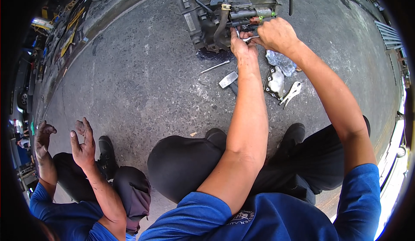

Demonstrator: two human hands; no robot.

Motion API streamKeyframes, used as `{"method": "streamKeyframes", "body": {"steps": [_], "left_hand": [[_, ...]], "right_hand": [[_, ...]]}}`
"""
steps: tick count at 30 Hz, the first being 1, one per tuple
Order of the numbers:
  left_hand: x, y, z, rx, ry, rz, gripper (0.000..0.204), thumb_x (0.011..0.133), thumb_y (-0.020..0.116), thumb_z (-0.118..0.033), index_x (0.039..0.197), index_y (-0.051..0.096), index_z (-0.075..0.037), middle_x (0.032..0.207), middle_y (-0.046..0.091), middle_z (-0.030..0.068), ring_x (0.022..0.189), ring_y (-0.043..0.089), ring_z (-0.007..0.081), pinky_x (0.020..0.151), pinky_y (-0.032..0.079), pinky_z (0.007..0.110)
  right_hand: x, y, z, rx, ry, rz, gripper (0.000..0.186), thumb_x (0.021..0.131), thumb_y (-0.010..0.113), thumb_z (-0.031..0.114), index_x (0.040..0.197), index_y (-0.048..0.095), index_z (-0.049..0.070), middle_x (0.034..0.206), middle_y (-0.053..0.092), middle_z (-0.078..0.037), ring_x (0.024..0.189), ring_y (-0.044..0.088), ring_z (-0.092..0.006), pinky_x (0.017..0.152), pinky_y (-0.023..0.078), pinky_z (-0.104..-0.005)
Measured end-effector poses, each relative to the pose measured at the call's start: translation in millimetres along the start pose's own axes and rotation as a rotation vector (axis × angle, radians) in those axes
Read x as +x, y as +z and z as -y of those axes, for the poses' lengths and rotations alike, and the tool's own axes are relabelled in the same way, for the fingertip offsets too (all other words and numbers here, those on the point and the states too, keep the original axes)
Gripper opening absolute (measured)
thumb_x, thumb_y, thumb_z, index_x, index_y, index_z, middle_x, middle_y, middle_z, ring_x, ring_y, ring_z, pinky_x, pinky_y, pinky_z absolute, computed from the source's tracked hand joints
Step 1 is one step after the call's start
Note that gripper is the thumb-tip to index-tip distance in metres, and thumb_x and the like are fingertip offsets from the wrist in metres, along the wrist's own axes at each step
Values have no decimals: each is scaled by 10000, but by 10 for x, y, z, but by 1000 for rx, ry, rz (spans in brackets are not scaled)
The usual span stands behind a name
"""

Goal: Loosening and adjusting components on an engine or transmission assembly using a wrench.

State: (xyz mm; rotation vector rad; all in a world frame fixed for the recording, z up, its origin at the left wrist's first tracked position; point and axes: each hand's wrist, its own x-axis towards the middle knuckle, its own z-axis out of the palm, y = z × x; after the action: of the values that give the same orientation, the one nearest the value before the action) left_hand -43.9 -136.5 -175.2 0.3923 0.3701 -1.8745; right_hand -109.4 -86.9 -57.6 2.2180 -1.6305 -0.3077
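Blue shirt (285,215) at bottom; upper centre, right hand (276,34) closed on wrench (250,38), likely stiff, slick, best held mid-length; left hand (242,47) touching, grip unclear.

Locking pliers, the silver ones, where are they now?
In the head view, the silver locking pliers lie on the floor right of centre, between the person's forearms, just to the right of the metal cover.

Shiny metal, rough floor (142,94)
The wrench (249,39) and pliers (293,91) are smooth, shiny metal. The wrap (282,62) looks like crinkly, glossy plastic. The hose (221,30) looks matt; the shirt (285,215) is cloth.
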Motion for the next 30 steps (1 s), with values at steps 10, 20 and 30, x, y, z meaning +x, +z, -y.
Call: {"method": "streamKeyframes", "body": {"steps": [10,20,30], "left_hand": [[-137,148,136,209,130,-197,265,938,495,-315,872,504,-59,579,309,-39,499,358,88,456,350,254],[-303,-64,-43,121,85,-39,281,909,395,-307,850,484,-47,630,418,21,551,424,172,552,429,338],[-349,236,-110,226,89,60,310,899,373,-317,819,482,-38,637,432,34,576,430,181,660,469,381]], "right_hand": [[-180,243,-63,71,82,22,431,774,599,460,613,657,65,604,631,-127,589,646,-278,581,522,-379],[-171,36,-21,141,-19,50,465,788,581,502,663,651,59,623,631,-135,605,638,-309,585,505,-403],[-229,222,-46,572,314,86,572,793,522,608,769,675,57,647,628,-176,671,629,-352,628,491,-437]]}}
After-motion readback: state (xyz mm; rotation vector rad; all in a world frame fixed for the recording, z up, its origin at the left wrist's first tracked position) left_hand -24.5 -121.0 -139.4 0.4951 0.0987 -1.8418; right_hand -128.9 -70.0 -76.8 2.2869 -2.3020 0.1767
